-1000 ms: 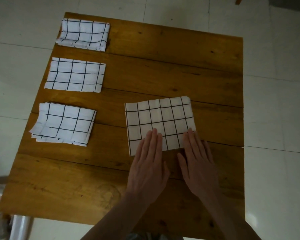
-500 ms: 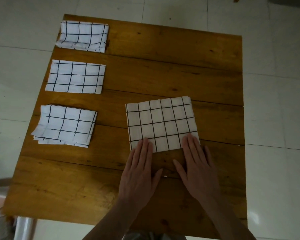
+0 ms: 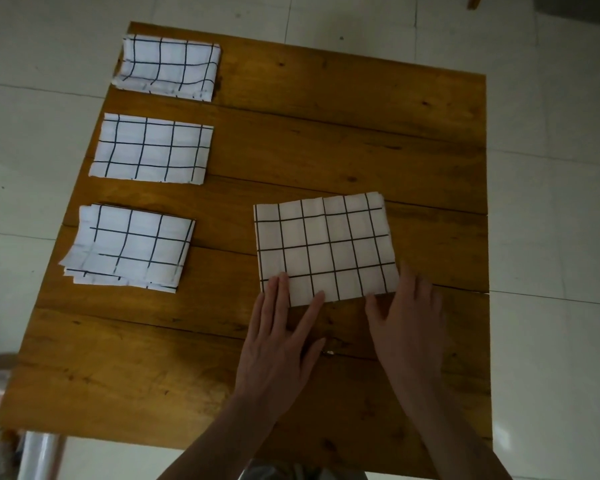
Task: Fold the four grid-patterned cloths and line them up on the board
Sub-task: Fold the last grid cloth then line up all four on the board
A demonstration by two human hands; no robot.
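Observation:
Three folded white cloths with black grid lines lie in a column down the left side of the wooden board (image 3: pixel 326 140): a far cloth (image 3: pixel 168 67), a middle cloth (image 3: pixel 151 148) and a near cloth (image 3: pixel 129 247) with uneven layers. A larger folded grid cloth (image 3: pixel 326 247) lies flat right of centre. My left hand (image 3: pixel 278 344) rests flat with its fingertips on that cloth's near left edge. At the cloth's near right corner, my right hand (image 3: pixel 406 317) touches the edge, fingers spread. Neither hand grips anything.
The board sits over a pale tiled floor (image 3: pixel 551 202). A metal leg (image 3: pixel 39 455) shows under the near left corner. Bare wood lies behind and to the right of the larger cloth.
Both hands have slid back toward me, from pressing on the cloth's near half to only its near edge. The right hand has shifted out to the cloth's right corner.

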